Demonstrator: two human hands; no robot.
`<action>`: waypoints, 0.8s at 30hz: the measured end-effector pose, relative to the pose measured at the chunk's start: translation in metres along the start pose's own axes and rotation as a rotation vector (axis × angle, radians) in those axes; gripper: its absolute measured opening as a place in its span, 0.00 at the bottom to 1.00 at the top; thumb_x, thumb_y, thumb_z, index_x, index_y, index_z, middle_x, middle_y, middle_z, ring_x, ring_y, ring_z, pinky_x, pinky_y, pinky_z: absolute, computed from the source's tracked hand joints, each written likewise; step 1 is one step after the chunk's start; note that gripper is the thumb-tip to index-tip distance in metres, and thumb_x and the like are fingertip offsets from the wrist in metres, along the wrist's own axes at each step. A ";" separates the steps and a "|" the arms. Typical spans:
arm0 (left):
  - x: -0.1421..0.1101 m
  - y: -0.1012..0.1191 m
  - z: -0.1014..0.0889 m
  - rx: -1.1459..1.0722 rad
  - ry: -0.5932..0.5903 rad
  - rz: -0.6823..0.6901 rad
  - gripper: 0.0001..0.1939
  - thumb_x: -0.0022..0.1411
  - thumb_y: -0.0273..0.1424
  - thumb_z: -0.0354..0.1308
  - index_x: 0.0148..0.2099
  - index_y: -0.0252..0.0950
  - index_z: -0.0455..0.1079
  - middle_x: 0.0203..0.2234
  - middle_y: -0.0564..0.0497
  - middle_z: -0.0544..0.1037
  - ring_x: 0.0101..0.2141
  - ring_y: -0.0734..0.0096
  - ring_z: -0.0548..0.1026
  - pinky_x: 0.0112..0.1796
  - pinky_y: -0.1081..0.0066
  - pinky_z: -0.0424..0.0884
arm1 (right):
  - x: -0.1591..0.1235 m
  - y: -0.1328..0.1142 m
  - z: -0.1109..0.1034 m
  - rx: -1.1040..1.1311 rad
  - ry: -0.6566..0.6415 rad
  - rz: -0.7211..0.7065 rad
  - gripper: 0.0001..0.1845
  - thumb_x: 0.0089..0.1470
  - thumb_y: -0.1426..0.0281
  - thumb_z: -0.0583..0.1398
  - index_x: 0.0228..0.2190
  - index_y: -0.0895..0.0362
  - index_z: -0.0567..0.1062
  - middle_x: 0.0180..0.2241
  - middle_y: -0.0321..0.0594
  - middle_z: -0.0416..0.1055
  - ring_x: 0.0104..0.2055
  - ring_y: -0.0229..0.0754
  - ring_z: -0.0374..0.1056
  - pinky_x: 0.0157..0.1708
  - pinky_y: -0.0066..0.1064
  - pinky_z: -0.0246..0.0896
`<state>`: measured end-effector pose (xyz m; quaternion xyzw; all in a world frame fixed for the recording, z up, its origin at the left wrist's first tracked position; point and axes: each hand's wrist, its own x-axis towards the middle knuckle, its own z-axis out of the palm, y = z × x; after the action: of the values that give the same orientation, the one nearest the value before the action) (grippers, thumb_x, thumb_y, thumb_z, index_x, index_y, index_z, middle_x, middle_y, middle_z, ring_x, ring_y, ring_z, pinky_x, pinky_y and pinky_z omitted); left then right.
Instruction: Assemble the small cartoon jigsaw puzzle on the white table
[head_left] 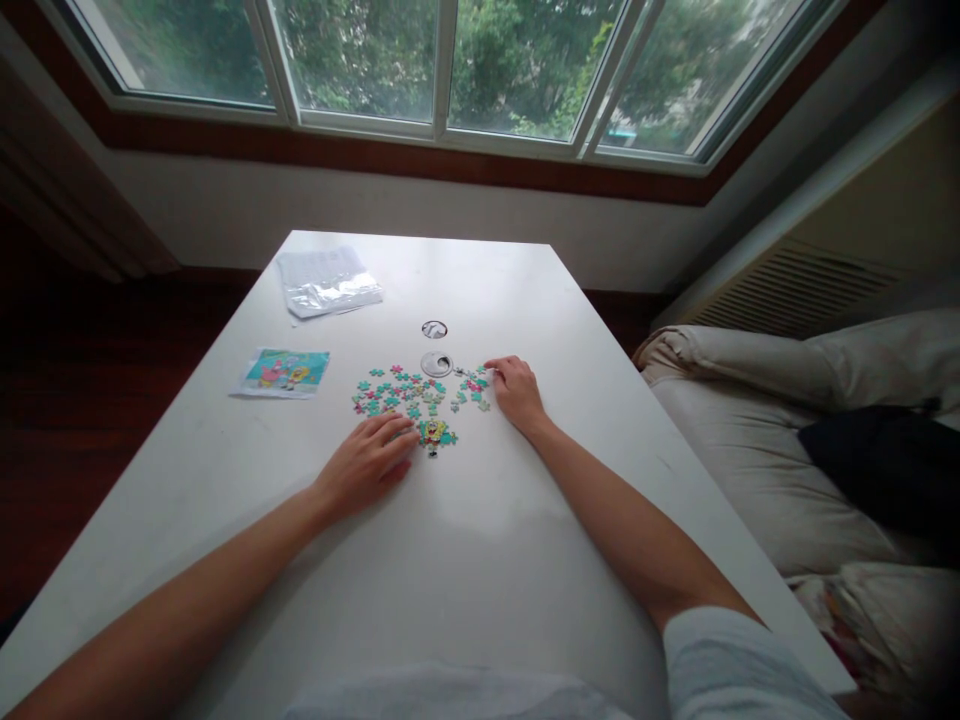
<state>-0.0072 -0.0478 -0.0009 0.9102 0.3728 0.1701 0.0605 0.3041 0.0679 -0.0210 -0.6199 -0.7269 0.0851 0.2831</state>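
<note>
On the white table lie loose jigsaw puzzle pieces, mostly teal with some pink. Nearer me is a small joined puzzle section with a yellow cartoon figure. My left hand rests palm down at its left edge, fingers stretched out, with nothing visible in it. My right hand is at the right side of the spread, its index finger reaching to the outer jigsaw pieces. Its other fingers are loosely bent and partly hidden; I see no piece held in it.
A printed picture sheet lies left of the pieces, and a clear plastic bag with paper is at the far left. Two round grommets are beyond the pieces. A sofa stands right of the table, windows ahead.
</note>
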 end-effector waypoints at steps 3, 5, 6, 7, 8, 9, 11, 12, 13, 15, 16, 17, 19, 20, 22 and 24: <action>0.000 -0.012 0.000 0.023 0.035 -0.053 0.17 0.71 0.30 0.53 0.60 0.42 0.69 0.60 0.45 0.71 0.62 0.55 0.65 0.62 0.49 0.64 | 0.000 0.000 0.001 -0.013 0.000 -0.008 0.17 0.63 0.73 0.53 0.46 0.53 0.79 0.47 0.45 0.73 0.50 0.50 0.64 0.53 0.40 0.56; 0.000 -0.016 0.001 0.034 0.053 -0.076 0.16 0.70 0.31 0.53 0.58 0.41 0.70 0.59 0.45 0.71 0.61 0.55 0.66 0.61 0.49 0.65 | -0.001 -0.001 0.001 -0.013 0.002 -0.007 0.15 0.63 0.71 0.54 0.46 0.53 0.79 0.47 0.45 0.73 0.50 0.50 0.64 0.53 0.40 0.56; 0.000 -0.018 0.002 0.035 0.059 -0.082 0.16 0.70 0.31 0.53 0.58 0.41 0.71 0.59 0.45 0.71 0.61 0.55 0.66 0.61 0.50 0.65 | -0.002 -0.002 0.001 -0.013 0.004 -0.008 0.14 0.63 0.70 0.55 0.46 0.53 0.79 0.47 0.45 0.73 0.50 0.50 0.64 0.54 0.40 0.56; 0.000 -0.018 0.002 0.033 0.065 -0.087 0.16 0.70 0.31 0.53 0.58 0.41 0.71 0.59 0.45 0.72 0.60 0.55 0.67 0.60 0.50 0.66 | -0.003 -0.002 0.000 -0.014 0.004 -0.014 0.14 0.63 0.69 0.56 0.45 0.53 0.79 0.47 0.45 0.73 0.51 0.50 0.64 0.54 0.40 0.56; 0.001 -0.019 0.003 0.029 0.068 -0.090 0.16 0.70 0.31 0.54 0.58 0.41 0.71 0.59 0.45 0.72 0.60 0.55 0.67 0.60 0.50 0.66 | -0.003 -0.003 -0.001 -0.015 0.005 -0.023 0.13 0.62 0.68 0.57 0.45 0.53 0.79 0.47 0.45 0.73 0.51 0.50 0.64 0.54 0.40 0.56; 0.001 -0.019 0.003 0.024 0.068 -0.093 0.16 0.70 0.31 0.54 0.58 0.41 0.70 0.59 0.45 0.71 0.59 0.55 0.67 0.60 0.50 0.66 | -0.004 -0.005 -0.002 -0.016 0.005 -0.034 0.13 0.62 0.67 0.58 0.45 0.53 0.79 0.47 0.45 0.73 0.51 0.50 0.64 0.54 0.40 0.56; 0.002 -0.019 0.003 0.013 0.073 -0.097 0.16 0.69 0.30 0.54 0.57 0.41 0.70 0.59 0.45 0.71 0.59 0.56 0.68 0.59 0.50 0.67 | -0.005 -0.009 -0.003 -0.019 0.006 -0.053 0.12 0.62 0.66 0.59 0.45 0.53 0.79 0.47 0.45 0.73 0.51 0.50 0.64 0.54 0.41 0.55; 0.002 -0.019 0.003 0.007 0.077 -0.097 0.16 0.69 0.30 0.54 0.57 0.41 0.70 0.59 0.45 0.72 0.59 0.56 0.68 0.59 0.51 0.67 | -0.005 -0.011 -0.003 -0.021 0.005 -0.059 0.12 0.62 0.65 0.59 0.44 0.53 0.79 0.47 0.45 0.73 0.51 0.50 0.64 0.54 0.41 0.55; 0.003 -0.019 0.003 0.002 0.081 -0.097 0.16 0.69 0.30 0.54 0.57 0.42 0.70 0.58 0.45 0.72 0.59 0.56 0.68 0.59 0.51 0.67 | -0.005 -0.014 -0.004 -0.023 0.002 -0.063 0.12 0.62 0.65 0.59 0.44 0.53 0.79 0.47 0.45 0.73 0.51 0.50 0.64 0.54 0.41 0.55; 0.004 -0.019 0.003 -0.005 0.088 -0.095 0.15 0.70 0.30 0.53 0.57 0.42 0.71 0.58 0.45 0.72 0.58 0.56 0.69 0.59 0.51 0.67 | -0.003 -0.020 -0.003 -0.030 -0.010 -0.069 0.12 0.62 0.64 0.60 0.45 0.52 0.79 0.47 0.45 0.73 0.51 0.50 0.64 0.54 0.41 0.55; 0.004 -0.019 0.003 -0.006 0.089 -0.097 0.15 0.70 0.30 0.53 0.56 0.42 0.71 0.58 0.45 0.72 0.58 0.56 0.69 0.59 0.51 0.67 | 0.000 -0.022 -0.003 -0.034 -0.019 -0.076 0.12 0.62 0.64 0.60 0.45 0.52 0.79 0.47 0.45 0.73 0.51 0.50 0.64 0.54 0.42 0.55; 0.004 -0.019 0.003 -0.005 0.088 -0.099 0.15 0.70 0.30 0.53 0.56 0.42 0.71 0.58 0.45 0.72 0.58 0.56 0.69 0.59 0.51 0.67 | 0.002 -0.025 -0.002 -0.041 -0.030 -0.086 0.12 0.61 0.64 0.61 0.45 0.52 0.80 0.47 0.45 0.73 0.51 0.50 0.64 0.53 0.42 0.55; 0.004 -0.019 0.003 -0.003 0.091 -0.105 0.15 0.70 0.30 0.53 0.56 0.41 0.71 0.58 0.45 0.72 0.58 0.56 0.68 0.59 0.51 0.66 | 0.010 -0.030 0.000 -0.066 -0.050 -0.112 0.12 0.62 0.64 0.61 0.45 0.51 0.80 0.47 0.45 0.73 0.51 0.50 0.64 0.53 0.42 0.55; 0.004 -0.019 0.004 -0.002 0.093 -0.106 0.15 0.69 0.30 0.53 0.56 0.41 0.71 0.58 0.45 0.72 0.58 0.56 0.68 0.59 0.51 0.66 | 0.014 -0.032 0.001 -0.085 -0.061 -0.122 0.13 0.62 0.63 0.61 0.46 0.51 0.80 0.47 0.46 0.74 0.51 0.50 0.64 0.53 0.43 0.54; 0.003 -0.018 0.004 -0.002 0.097 -0.107 0.15 0.69 0.29 0.53 0.56 0.41 0.71 0.58 0.45 0.72 0.58 0.56 0.68 0.59 0.51 0.66 | 0.021 -0.036 0.004 -0.129 -0.090 -0.122 0.13 0.62 0.63 0.61 0.46 0.52 0.80 0.46 0.46 0.74 0.51 0.51 0.64 0.53 0.43 0.54; 0.003 -0.018 0.004 -0.002 0.098 -0.109 0.15 0.69 0.29 0.54 0.56 0.41 0.71 0.58 0.45 0.72 0.58 0.56 0.68 0.59 0.51 0.66 | 0.027 -0.040 0.008 -0.168 -0.124 -0.109 0.13 0.61 0.62 0.61 0.45 0.52 0.81 0.45 0.47 0.74 0.51 0.51 0.64 0.52 0.43 0.54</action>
<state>-0.0154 -0.0328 -0.0080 0.8791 0.4240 0.2114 0.0525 0.2642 0.0866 -0.0005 -0.5948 -0.7801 0.0464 0.1887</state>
